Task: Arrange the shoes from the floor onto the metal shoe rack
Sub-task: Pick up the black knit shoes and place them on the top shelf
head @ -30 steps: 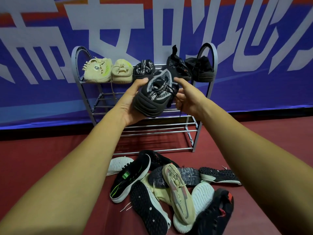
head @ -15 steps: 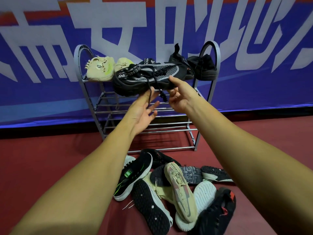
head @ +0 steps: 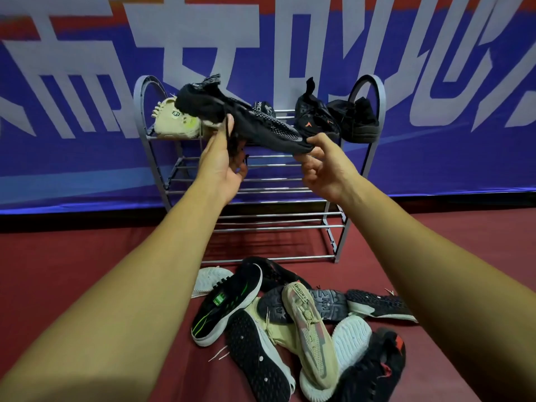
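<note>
I hold a black and grey knit shoe (head: 246, 120) sideways in front of the top shelf of the metal shoe rack (head: 374, 91). My left hand (head: 223, 166) grips it under the middle and heel part, and my right hand (head: 324, 166) pinches its toe. On the top shelf stand a beige shoe (head: 174, 121), a black shoe with white lettering (head: 265, 107) partly hidden behind the held one, and two black shoes (head: 316, 117) (head: 358, 120) at the right.
A pile of several shoes (head: 295, 323) lies on the red floor in front of the rack: black, beige and white-soled ones, some upside down. The rack's lower rails (head: 275, 221) carry nothing. A blue banner (head: 87, 158) with large white characters hangs behind.
The held shoe has turned from toe-down to lying sideways with its heel to the left, and it has risen to top-shelf height. My left hand has taken hold of it again underneath.
</note>
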`<action>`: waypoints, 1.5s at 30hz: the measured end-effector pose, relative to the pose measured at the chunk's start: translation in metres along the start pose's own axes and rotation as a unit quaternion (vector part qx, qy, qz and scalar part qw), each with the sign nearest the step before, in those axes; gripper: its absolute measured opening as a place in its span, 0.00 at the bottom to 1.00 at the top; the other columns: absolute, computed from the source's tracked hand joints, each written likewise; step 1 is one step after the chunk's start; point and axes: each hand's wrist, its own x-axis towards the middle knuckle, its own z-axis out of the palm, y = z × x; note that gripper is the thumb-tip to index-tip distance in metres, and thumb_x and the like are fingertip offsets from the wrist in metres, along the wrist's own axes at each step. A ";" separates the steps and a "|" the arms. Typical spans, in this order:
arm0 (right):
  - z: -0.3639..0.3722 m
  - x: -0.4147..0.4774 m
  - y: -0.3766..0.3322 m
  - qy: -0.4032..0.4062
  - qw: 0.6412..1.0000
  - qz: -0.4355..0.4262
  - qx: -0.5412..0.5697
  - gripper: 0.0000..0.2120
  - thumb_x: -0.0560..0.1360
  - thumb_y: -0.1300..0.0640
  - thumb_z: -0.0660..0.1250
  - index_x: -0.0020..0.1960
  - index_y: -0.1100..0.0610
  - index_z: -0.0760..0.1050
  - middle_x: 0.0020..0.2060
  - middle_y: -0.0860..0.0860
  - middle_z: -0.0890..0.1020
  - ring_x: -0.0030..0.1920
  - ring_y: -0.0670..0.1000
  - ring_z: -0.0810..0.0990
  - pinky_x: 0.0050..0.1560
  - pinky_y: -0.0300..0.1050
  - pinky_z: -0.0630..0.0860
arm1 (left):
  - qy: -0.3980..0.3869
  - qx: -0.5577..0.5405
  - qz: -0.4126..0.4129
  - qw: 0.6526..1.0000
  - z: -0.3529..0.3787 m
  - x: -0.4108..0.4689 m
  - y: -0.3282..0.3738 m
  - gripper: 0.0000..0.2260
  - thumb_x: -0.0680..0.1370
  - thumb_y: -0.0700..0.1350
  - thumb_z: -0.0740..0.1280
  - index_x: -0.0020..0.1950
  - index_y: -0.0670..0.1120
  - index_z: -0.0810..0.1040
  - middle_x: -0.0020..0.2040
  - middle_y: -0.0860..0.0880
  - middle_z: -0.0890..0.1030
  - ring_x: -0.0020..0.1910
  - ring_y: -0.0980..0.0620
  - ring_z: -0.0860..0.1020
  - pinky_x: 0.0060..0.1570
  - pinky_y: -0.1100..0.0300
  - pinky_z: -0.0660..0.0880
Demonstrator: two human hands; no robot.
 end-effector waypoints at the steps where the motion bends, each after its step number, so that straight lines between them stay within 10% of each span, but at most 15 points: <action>1: -0.002 0.000 0.000 -0.014 1.000 0.002 0.017 0.09 0.77 0.54 0.63 0.45 0.58 0.78 0.28 0.48 0.79 0.23 0.42 0.65 0.29 0.35 0.54 | -0.012 0.000 -0.003 1.000 0.003 -0.002 0.000 0.17 0.74 0.60 0.73 0.59 0.54 0.82 0.46 0.53 0.85 0.40 0.55 0.75 0.36 0.61 0.68; 7: -0.009 0.003 0.003 -0.047 0.994 -0.010 0.101 0.08 0.76 0.60 0.66 0.50 0.64 0.79 0.39 0.53 0.82 0.24 0.42 0.69 0.24 0.34 0.58 | -0.093 0.062 0.000 0.994 0.036 -0.010 -0.013 0.12 0.78 0.54 0.70 0.60 0.57 0.80 0.59 0.52 0.84 0.56 0.53 0.78 0.42 0.59 0.67; 16: -0.006 0.011 0.007 -0.029 0.996 -0.042 0.080 0.07 0.76 0.62 0.70 0.53 0.61 0.78 0.49 0.55 0.77 0.29 0.42 0.68 0.28 0.34 0.59 | -0.042 0.152 -0.007 0.987 0.067 -0.004 -0.038 0.15 0.74 0.53 0.74 0.59 0.56 0.79 0.50 0.54 0.83 0.50 0.53 0.76 0.40 0.58 0.65; 18: -0.008 0.015 0.007 -0.026 0.997 -0.046 0.060 0.11 0.76 0.59 0.71 0.56 0.61 0.79 0.47 0.54 0.77 0.29 0.42 0.67 0.29 0.34 0.60 | -0.028 0.143 -0.017 0.989 0.067 0.001 -0.038 0.25 0.73 0.53 0.75 0.68 0.51 0.77 0.56 0.52 0.84 0.49 0.55 0.78 0.40 0.59 0.66; 23: -0.004 0.022 0.012 0.016 0.998 -0.055 -0.031 0.10 0.76 0.52 0.73 0.51 0.58 0.80 0.41 0.52 0.84 0.28 0.43 0.68 0.27 0.34 0.61 | -0.023 0.164 -0.041 0.985 0.064 0.013 -0.036 0.02 0.77 0.49 0.68 0.47 0.51 0.79 0.44 0.52 0.82 0.39 0.54 0.79 0.39 0.57 0.66; 45: 0.012 0.058 0.008 0.110 0.972 -0.193 -0.077 0.13 0.74 0.55 0.74 0.36 0.55 0.73 0.26 0.46 0.72 0.30 0.44 0.68 0.34 0.40 0.65 | -0.024 0.063 -0.044 0.997 0.066 0.043 -0.048 0.07 0.76 0.53 0.73 0.48 0.51 0.82 0.47 0.53 0.84 0.47 0.55 0.78 0.38 0.60 0.67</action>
